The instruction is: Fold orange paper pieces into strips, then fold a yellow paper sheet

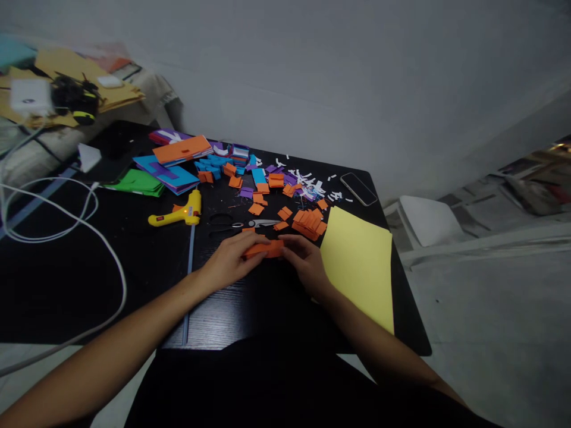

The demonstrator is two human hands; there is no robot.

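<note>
An orange paper strip point(273, 248) is held low over the black table by both hands. My left hand point(234, 255) has its fingers and thumb closed on the strip's left part. At the right end, my right hand point(304, 261) pinches the same strip. Just beyond the hands lie scissors point(263, 223) with dark handles, partly overlapped by small orange pieces. A pile of folded orange paper pieces point(308, 222) sits past my right hand. Yellow paper sheets point(357, 261) lie beside my right forearm.
A yellow glue gun point(181, 212) lies left of the scissors. Coloured paper stacks point(182, 150), purple and white scraps point(307, 184) and a phone point(358, 189) are along the back. A white cable point(113, 255) loops across the left side. A white chair point(423, 220) stands at right.
</note>
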